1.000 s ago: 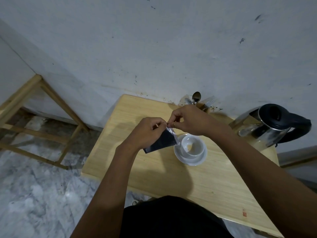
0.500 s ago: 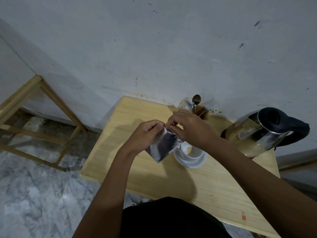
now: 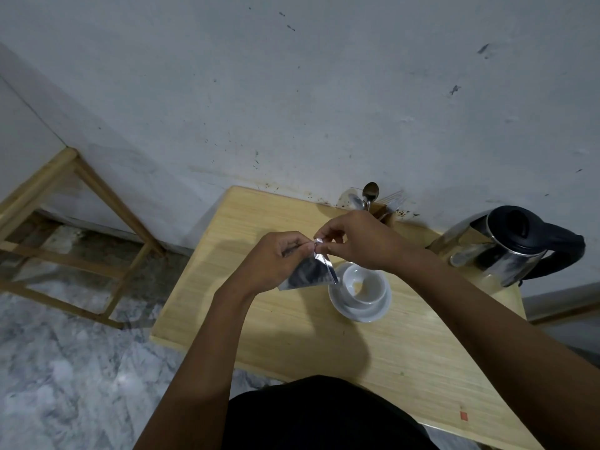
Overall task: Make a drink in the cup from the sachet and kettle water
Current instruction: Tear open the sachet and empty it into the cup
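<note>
A dark foil sachet [image 3: 310, 273] hangs just left of and above the white cup [image 3: 365, 284], which stands on a white saucer [image 3: 373, 312] on the wooden table [image 3: 324, 336]. My left hand [image 3: 276, 259] pinches the sachet's top left corner. My right hand [image 3: 360, 240] pinches the top edge beside it, fingertips almost touching the left ones. A silvery strip of the sachet's edge shows between the hands. The steel kettle [image 3: 506, 248] with a black lid and handle stands at the table's right, lid closed. The cup looks empty.
A holder with a spoon [image 3: 370, 193] and forks [image 3: 394, 203] stands at the table's back edge against the stained wall. A wooden frame [image 3: 81, 203] stands on the marble floor to the left. My dark clothing [image 3: 324, 417] presses the table's near edge.
The sachet has shifted in my fingers, swinging from flat to hanging and now with its top edge stretched between both hands. The view drifted slightly; cup and kettle stayed put.
</note>
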`<act>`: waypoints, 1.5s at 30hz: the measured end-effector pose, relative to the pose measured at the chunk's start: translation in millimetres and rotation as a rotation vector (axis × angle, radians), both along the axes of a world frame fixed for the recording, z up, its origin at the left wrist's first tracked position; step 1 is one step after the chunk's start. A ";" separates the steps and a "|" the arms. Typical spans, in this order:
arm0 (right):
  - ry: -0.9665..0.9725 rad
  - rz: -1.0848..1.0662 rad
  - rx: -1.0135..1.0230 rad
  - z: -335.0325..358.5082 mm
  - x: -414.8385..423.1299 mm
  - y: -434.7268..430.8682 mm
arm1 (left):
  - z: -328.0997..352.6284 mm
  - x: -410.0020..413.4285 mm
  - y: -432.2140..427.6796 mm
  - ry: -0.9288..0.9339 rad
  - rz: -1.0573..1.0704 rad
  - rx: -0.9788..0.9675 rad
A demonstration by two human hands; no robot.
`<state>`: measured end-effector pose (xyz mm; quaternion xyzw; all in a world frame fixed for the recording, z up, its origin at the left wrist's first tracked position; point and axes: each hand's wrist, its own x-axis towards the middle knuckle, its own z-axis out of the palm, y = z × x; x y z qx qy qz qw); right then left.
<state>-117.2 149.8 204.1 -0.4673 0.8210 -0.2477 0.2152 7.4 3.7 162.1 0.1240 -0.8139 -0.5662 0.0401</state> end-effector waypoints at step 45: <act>0.187 -0.408 -0.436 -54.9 38.7 53.7 | -42.1 6.5 -38.5 0.002 0.595 0.194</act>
